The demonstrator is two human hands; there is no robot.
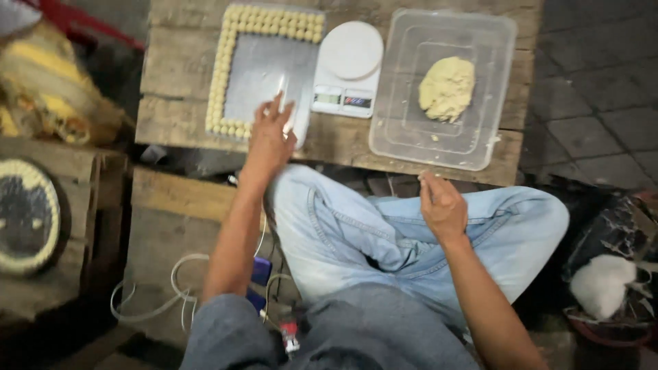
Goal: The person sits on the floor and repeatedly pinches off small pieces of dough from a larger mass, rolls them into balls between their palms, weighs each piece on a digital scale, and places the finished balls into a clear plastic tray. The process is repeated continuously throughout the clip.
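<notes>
- The left hand (269,133) lay flat with its fingers spread on the near edge of the rectangular metal baking tray (267,72), gripping nothing; a nudge from that palm could have slid the tray and, I judge, scattered the small pale-yellow dough balls (221,75) lined along its far and left rims.
- Those balls sat just beyond and to the left of the left hand, the nearest touching distance from its fingertips.
- The right hand (442,205) hovered over the lap with fingertips pinched together, probably on a small bit of dough, though too blurred to be sure.
- The lump of yellow dough (447,89) lay in the clear plastic tub (480,41), well beyond the right hand.
- A white round-topped kitchen scale (348,65) stood between tray and tub; a careless reach might have knocked it.
</notes>
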